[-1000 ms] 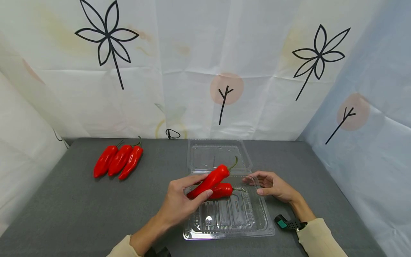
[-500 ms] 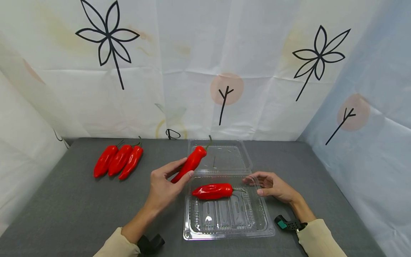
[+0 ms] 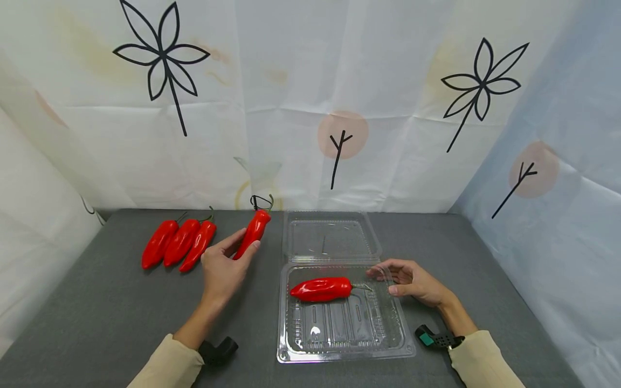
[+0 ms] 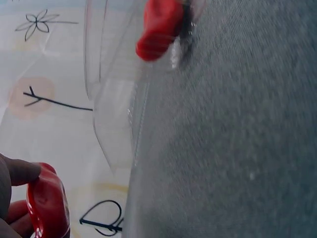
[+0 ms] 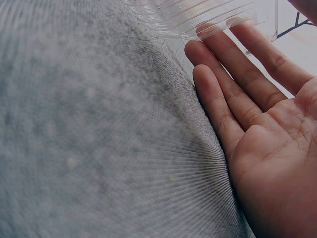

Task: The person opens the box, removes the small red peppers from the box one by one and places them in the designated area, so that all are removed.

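My left hand (image 3: 224, 268) pinches a red chili pepper (image 3: 253, 231) between thumb and fingers, stem end up, over the table left of the clear plastic clamshell box (image 3: 346, 357). The same held pepper (image 4: 48, 203) shows at the lower left of the left wrist view. Another red pepper (image 3: 321, 289) lies crosswise inside the box's base, its stem toward the right wall. My right hand (image 3: 412, 281) rests at the box's right side with loosely extended fingers. In the right wrist view its fingertips (image 5: 204, 30) touch or nearly touch the ribbed plastic edge.
Three red peppers (image 3: 180, 242) lie side by side at the back left of the grey table (image 3: 121, 323), just beyond my left hand. The box's open lid (image 3: 335, 237) lies back toward the white cloth wall (image 3: 291, 134). Another cloth wall (image 3: 577, 242) borders the right.
My left hand has carried its pepper out from over the box, leftward and farther back. The other pepper stays in the base. My right hand has not visibly moved.
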`<state>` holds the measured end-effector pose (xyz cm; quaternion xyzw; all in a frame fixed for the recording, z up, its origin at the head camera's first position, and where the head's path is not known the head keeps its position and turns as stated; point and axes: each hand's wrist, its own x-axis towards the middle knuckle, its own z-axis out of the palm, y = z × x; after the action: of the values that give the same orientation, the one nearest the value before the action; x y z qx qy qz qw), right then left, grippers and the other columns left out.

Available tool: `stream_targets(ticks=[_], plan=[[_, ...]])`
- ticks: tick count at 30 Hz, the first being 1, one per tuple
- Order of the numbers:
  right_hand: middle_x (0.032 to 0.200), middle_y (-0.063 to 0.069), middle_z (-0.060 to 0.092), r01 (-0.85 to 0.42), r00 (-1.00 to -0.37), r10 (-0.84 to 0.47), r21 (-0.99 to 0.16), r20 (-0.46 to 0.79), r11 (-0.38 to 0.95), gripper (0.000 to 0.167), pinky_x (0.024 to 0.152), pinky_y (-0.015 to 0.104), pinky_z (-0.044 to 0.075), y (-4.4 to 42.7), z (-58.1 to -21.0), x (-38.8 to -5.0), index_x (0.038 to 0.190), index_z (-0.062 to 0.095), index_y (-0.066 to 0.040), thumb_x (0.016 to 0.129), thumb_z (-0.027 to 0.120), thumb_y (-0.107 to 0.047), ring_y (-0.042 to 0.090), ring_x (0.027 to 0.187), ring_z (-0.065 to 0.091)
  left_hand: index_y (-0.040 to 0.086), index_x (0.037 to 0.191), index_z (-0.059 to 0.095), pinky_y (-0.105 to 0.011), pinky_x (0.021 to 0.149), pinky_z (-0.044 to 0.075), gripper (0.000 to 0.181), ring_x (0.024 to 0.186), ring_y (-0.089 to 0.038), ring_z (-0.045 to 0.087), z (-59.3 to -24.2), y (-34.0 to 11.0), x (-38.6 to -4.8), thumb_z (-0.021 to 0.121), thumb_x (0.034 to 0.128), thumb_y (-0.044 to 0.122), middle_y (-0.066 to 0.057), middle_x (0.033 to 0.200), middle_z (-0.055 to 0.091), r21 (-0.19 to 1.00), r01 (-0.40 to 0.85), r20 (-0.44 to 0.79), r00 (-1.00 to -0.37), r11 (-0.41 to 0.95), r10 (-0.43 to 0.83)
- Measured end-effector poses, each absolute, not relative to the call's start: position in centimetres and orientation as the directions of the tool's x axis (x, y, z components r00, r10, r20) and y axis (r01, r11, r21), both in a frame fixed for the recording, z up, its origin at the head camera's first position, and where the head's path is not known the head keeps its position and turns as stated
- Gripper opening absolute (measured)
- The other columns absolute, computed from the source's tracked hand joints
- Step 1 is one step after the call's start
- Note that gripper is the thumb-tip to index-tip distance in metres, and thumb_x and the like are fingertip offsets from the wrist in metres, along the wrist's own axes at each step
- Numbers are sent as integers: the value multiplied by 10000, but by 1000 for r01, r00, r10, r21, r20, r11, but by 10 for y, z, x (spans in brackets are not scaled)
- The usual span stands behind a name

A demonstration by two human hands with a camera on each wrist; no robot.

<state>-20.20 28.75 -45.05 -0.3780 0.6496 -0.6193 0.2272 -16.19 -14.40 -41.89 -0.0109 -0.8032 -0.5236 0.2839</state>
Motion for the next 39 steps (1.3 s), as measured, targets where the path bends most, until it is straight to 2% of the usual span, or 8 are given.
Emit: stream_targets(ticks=[3,6,10,14,29,39], plan=[[1383,304,552,-210,-611,-773,-976,171,-50,442,1075,330,441,288,-450,-202,1358,476,170,925,560,153,274,1304,558,-11,1253,705,-501,864,565,421,1015,-361,708,-424,-150,-166,803,877,149,-186,1155,726,841,253,441,-833,478,-335],[1381,302,554,-209,-612,-773,-977,169,-48,440,1074,325,441,288,-450,-202,1357,477,169,925,559,154,271,1303,559,-13,1244,710,-473,857,503,416,996,-365,685,-427,-156,-168,798,877,162,-204,1122,731,844,178,406,-828,506,-386],[1382,299,555,-210,-612,-772,-977,170,-49,443,1074,324,441,288,-450,-202,1358,477,168,924,560,156,271,1304,559,-17,1240,710,-499,861,413,419,1005,-384,639,-430,-163,-169,796,874,168,-226,1103,729,838,92,363,-830,538,-423],[1384,290,559,-213,-613,-772,-976,170,-46,440,1073,321,442,288,-450,-203,1356,481,164,924,565,151,266,1303,560,-32,1235,707,-532,882,403,414,1024,-403,621,-433,-168,-171,786,877,160,-240,1107,723,829,47,338,-837,558,-431],[1380,305,555,-217,-614,-771,-975,170,-42,442,1073,321,441,287,-450,-202,1359,482,163,925,566,147,271,1299,563,-35,1246,697,-577,898,381,419,1058,-451,607,-441,-176,-175,782,872,136,-264,1142,704,810,-29,300,-837,585,-457],[1380,295,559,-214,-613,-771,-976,170,-46,444,1070,326,445,288,-452,-203,1359,485,158,924,571,139,277,1295,567,-48,1289,663,-624,877,430,469,1075,-475,615,-447,-179,-175,778,872,136,-272,1198,681,771,-25,345,-823,636,-452]])
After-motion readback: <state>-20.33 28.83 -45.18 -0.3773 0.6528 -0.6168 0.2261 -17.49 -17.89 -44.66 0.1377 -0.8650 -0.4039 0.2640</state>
